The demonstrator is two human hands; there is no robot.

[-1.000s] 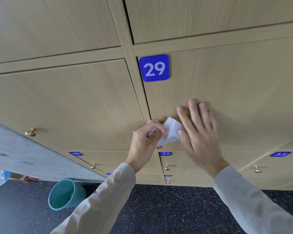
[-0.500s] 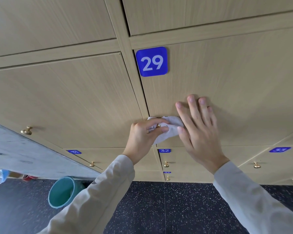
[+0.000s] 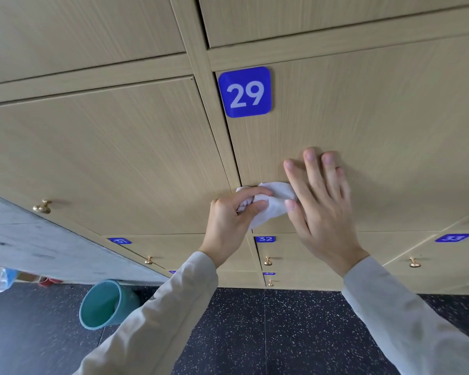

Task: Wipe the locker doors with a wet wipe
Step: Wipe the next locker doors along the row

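A wall of pale wood-grain locker doors (image 3: 363, 147) fills most of the view, set in a matching wood frame. Below it runs a dark speckled floor (image 3: 282, 334), and at the left a grey concrete wall (image 3: 38, 247) meets the lockers. A teal plastic bucket (image 3: 103, 304) lies tipped on the floor near that wall.

Two arms in light grey sleeves (image 3: 406, 320) reach up toward the door marked by a square blue plate with a white "29" (image 3: 244, 92). The right hand (image 3: 322, 209) lies flat against this door, fingers straight and slightly spread, holding nothing. The left hand (image 3: 230, 217) has its fingers curled round a crumpled white wet wipe (image 3: 275, 201), gripping it at the door's lower left edge, just beside the right hand's thumb; whether the wipe touches the wood cannot be told.

Smaller blue plates reading "32" (image 3: 265, 239) and "33" (image 3: 453, 237) mark lower doors, each of which has a small brass knob (image 3: 267, 261).
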